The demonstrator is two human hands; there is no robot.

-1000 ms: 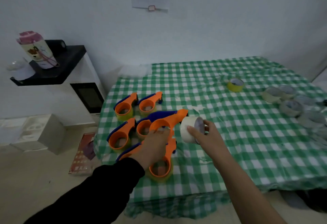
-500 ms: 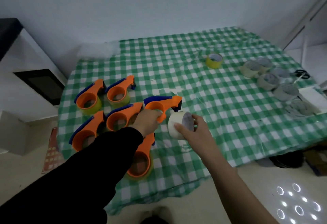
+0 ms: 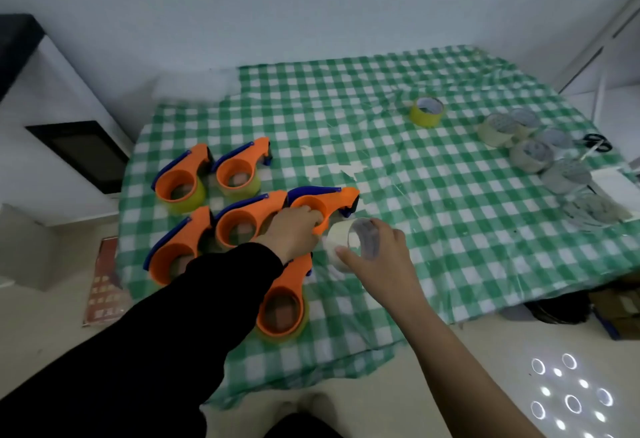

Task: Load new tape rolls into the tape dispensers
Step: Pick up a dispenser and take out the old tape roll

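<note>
Across the middle, a table under a green-and-white checked cloth point(image 3: 450, 229). On its left part, a tight group of 5 orange-and-blue dispensers point(image 3: 180, 184) lying flat, yellowish tape visible around at least 3 of them. Near the right edge, a cluster of pale and grey tape rolls point(image 3: 530, 155), some touching. Reaching in from below, left hand point(image 3: 294, 235) in a black sleeve, fingers curled round the orange ring of a 6th dispenser point(image 3: 332, 200) at the right of the group, nose pointing right. Beside it, right hand point(image 3: 377, 257), bare-armed, thumb and fingers clasped round a pale tape roll point(image 3: 341, 240), held on edge just below that dispenser's nose; touching or not, cannot tell. Farther back, alone, 1 yellow roll point(image 3: 426, 112). Beyond the cluster, black scissors point(image 3: 597, 142).
</note>
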